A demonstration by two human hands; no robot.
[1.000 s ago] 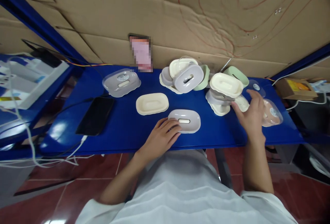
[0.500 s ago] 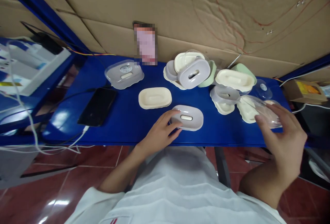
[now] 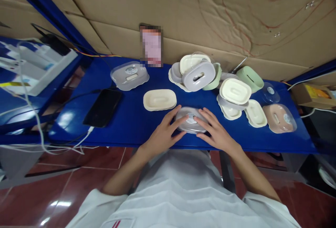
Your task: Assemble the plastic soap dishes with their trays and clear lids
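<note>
Close to the table's front edge lies a grey oval plastic box (image 3: 193, 130), with a clear cover (image 3: 191, 110) bearing a round sticker on top of it. My left hand (image 3: 163, 134) grips its left end, thumb at the front and fingers over the cover. At the right end, my right hand (image 3: 219, 133) holds the cover and box the same way, its fingertips resting near the sticker. Just behind, to the left, sit stacked cream oval trays (image 3: 160, 99), touched by neither hand.
Piled grey and cream parts (image 3: 198, 76) stand behind. More cream trays (image 3: 235, 91), a green box (image 3: 250, 79) and a covered pinkish box (image 3: 278, 119) are at right. A covered grey box (image 3: 130, 76), a black phone (image 3: 103, 108) and cables lie left. Cardboard (image 3: 178, 18) backs the table.
My right hand has come in from the right side with a clear cover, which now sits over the grey box. My left hand has kept its place at the box's left end.
</note>
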